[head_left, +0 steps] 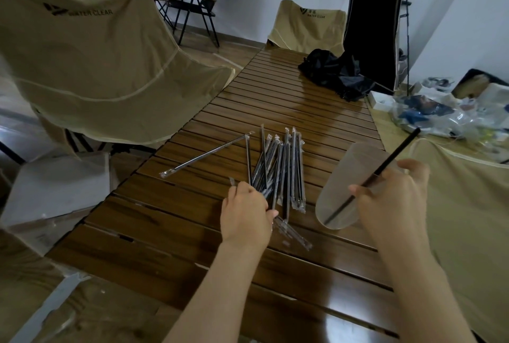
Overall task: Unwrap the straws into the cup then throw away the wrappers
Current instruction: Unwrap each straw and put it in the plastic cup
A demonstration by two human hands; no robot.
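A clear plastic cup point(341, 177) stands on the slatted wooden table point(176, 232), tilted in this wide view. My right hand point(394, 199) pinches a bare black straw point(399, 150) whose lower end sits inside the cup. Left of the cup lies a pile of several wrapped black straws point(286, 166). My left hand point(248, 213) rests at the pile's near end and grips a clear wrapper point(292, 232) that trails toward me. One wrapped straw point(206, 155) lies apart at a slant to the left.
A black cloth bundle point(333, 73) lies at the table's far end. Tan camp chairs point(91, 62) stand left and behind, another tan chair point(468, 205) at right. Plastic bags and clutter point(440, 111) fill the right side. A grey box point(60, 185) sits on the floor left.
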